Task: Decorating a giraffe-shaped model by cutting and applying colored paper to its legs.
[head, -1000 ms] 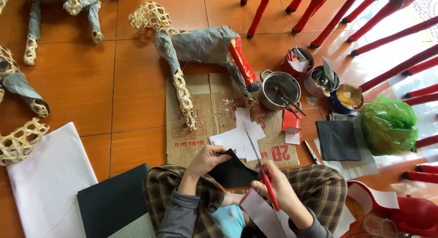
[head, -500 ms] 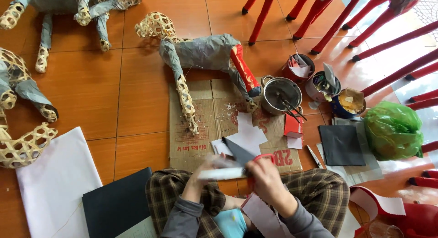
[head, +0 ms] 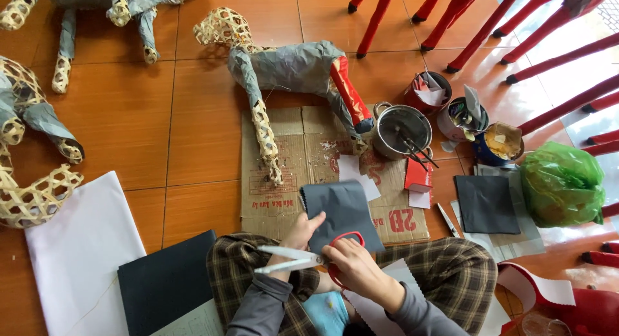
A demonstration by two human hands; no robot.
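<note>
Scissors [head: 303, 257], red-handled, blades parted and pointing left: right hand [head: 351, 265] fingers closed through the handles. Dark paper sheet [head: 342, 210], above the lap: left hand [head: 298, 236] fingers pinch its lower edge. Risk: blades near left fingers; slack sheet may tear crooked.
</note>
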